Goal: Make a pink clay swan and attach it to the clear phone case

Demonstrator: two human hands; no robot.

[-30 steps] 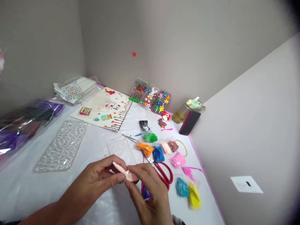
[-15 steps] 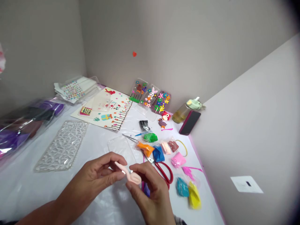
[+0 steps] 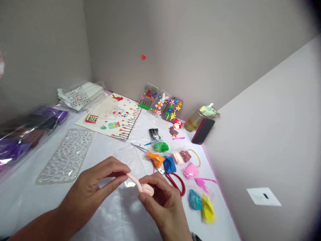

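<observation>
Between my hands is a peach modelling clay piece [image 3: 141, 185], a thin stem ending in a rounded bulb. My left hand [image 3: 94, 187] pinches the stem's thin end between thumb and fingers. My right hand [image 3: 163, 204] holds the bulb at its fingertips. Just behind them lies a clear phone case [image 3: 129, 160], partly hidden by the clay and my left fingers. Red-handled scissors [image 3: 177, 182] lie beyond my right hand, their blades reaching up to the left under an orange clay packet [image 3: 155, 159].
Several bagged clay colours lie to the right. A textured clear case [image 3: 65, 155] lies at left, with purple plastic bags [image 3: 30, 129] beyond. Decorated phone cases [image 3: 160, 102], a drawing sheet [image 3: 112, 115], a bottle [image 3: 198, 118] and a phone [image 3: 203, 130] stand at the back. Walls bound the table.
The clay piece has shifted slightly right and now looks longer and thinner. My left hand has risen a little, and my right hand has moved right, covering less of the scissors.
</observation>
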